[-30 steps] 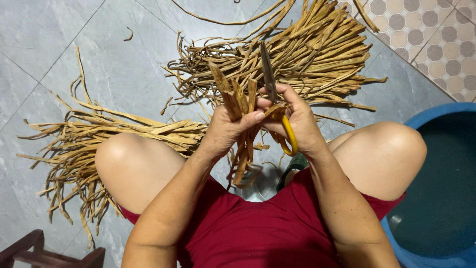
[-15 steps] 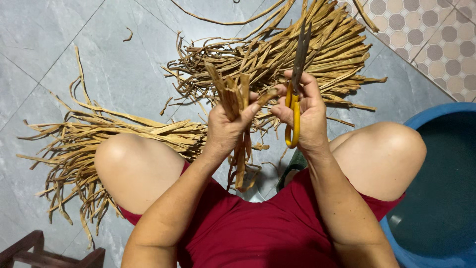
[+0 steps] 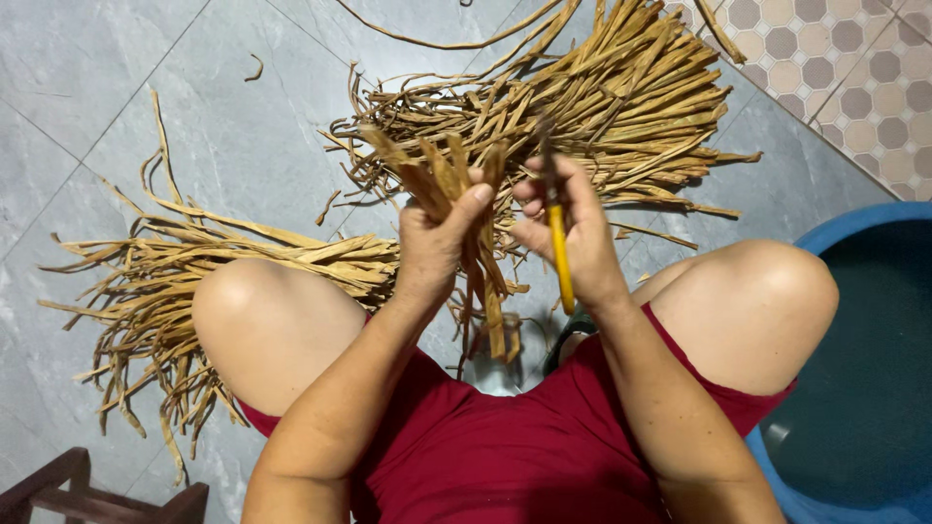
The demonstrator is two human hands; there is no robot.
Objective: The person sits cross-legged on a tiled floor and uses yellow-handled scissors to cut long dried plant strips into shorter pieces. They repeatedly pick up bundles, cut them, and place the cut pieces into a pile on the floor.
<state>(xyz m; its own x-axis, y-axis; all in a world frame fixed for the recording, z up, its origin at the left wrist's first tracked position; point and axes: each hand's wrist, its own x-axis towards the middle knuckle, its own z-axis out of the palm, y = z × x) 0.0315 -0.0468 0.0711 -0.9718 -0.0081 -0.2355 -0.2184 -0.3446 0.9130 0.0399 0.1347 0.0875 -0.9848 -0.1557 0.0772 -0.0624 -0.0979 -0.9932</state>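
Note:
My left hand point(image 3: 437, 243) grips a small bunch of dried tan plant strips point(image 3: 456, 175), ends fanned upward and tails hanging down between my knees. My right hand point(image 3: 573, 233) holds scissors with a yellow handle point(image 3: 558, 257), the dark blades pointing up close to the bunch's top. The two hands almost touch at the thumbs. A large pile of the same strips point(image 3: 621, 107) lies on the floor just beyond my hands. Another pile point(image 3: 194, 272) spreads left, partly under my left knee.
Grey floor tiles point(image 3: 126, 87) surround me, with patterned tiles point(image 3: 854, 68) at the top right. A blue tub point(image 3: 864, 388) stands by my right knee. A dark wooden frame point(image 3: 68, 485) shows at the bottom left. A stray strip point(image 3: 254, 68) lies on the floor.
My right hand has turned the scissors from leaning right to nearly upright and brought them closer to the bunch. My left hand kept its grip on the strips.

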